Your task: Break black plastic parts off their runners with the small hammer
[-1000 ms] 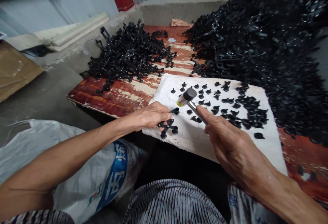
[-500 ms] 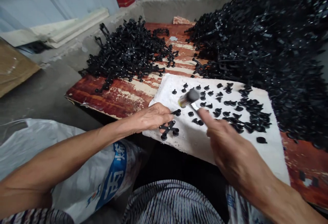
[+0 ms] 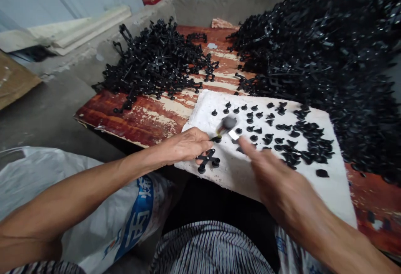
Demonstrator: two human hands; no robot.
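Worn red counter under a white pad. Left hand pinches a black linked part, jutting rightward over the pad; right hand grips a hammer, its blurred head near the part. Sack, below left: white characters on blue, not clearly legible.

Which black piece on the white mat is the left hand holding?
The X-shaped piece at the near left edge of the white mat, in the left hand; the scattered pieces are smaller and unheld.

X-shaped black plastic piece sat at near-left edge of white rectangular cloth | tangled black heap, behind-left | larger black heap, behind-right
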